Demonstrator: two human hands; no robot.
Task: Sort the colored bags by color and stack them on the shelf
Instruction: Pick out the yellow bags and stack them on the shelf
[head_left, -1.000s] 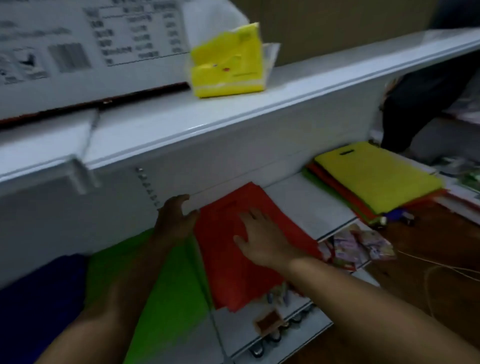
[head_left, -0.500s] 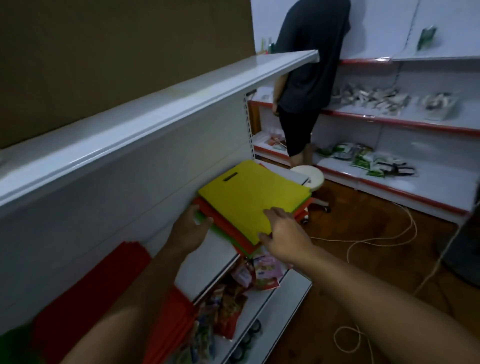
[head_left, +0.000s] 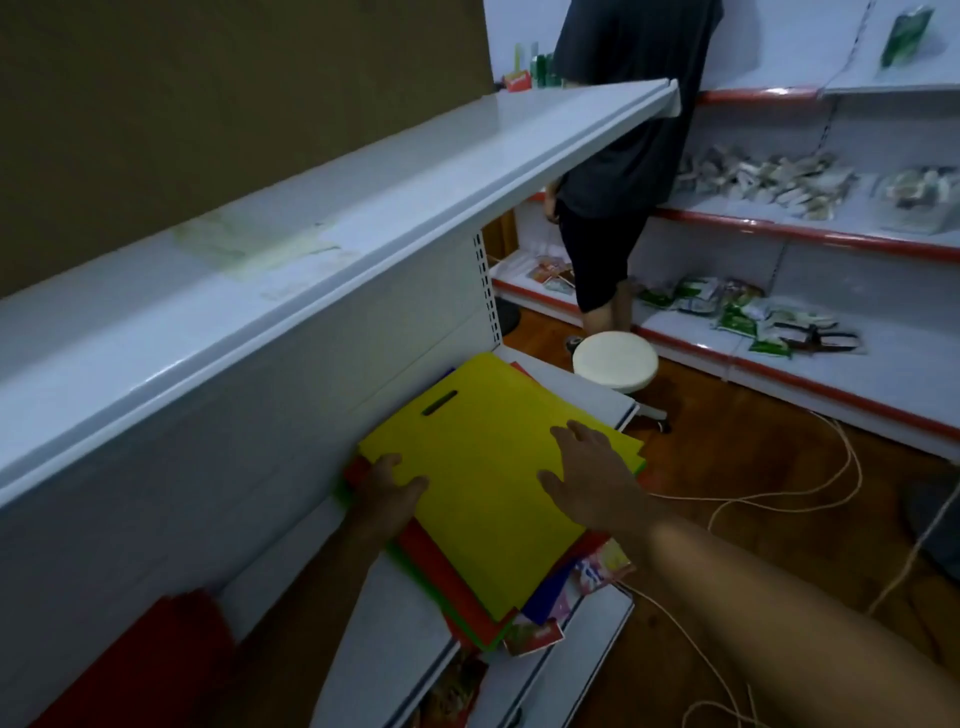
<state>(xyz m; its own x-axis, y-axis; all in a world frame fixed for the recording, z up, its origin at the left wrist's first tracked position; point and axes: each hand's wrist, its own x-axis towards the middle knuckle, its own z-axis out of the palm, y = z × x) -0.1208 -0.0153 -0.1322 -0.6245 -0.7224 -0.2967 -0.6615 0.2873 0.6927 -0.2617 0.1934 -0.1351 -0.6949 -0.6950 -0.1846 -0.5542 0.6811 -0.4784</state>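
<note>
A yellow bag (head_left: 483, 467) with a slot handle lies on top of a mixed pile on the white lower shelf (head_left: 395, 618). Red bags (head_left: 441, 577) and green edges (head_left: 467, 631) show under it, with a blue corner (head_left: 545, 597) at the front. My left hand (head_left: 387, 493) grips the pile's left edge, thumb on the yellow bag and fingers hidden beneath. My right hand (head_left: 592, 478) lies flat with fingers spread on the yellow bag's right part. A separate red bag (head_left: 156, 654) lies on the shelf at the lower left.
A long white upper shelf (head_left: 363, 208) overhangs the pile. A person in dark clothes (head_left: 623, 156) stands at the far shelves beside a round white stool (head_left: 615, 358). Snack packets (head_left: 597, 566) lie below the pile. A cord (head_left: 779, 499) trails over the wooden floor.
My view swung right from the sorted red and green bags to the mixed pile. Both hands left the red bag and came onto the yellow-topped pile, the left gripping its edge.
</note>
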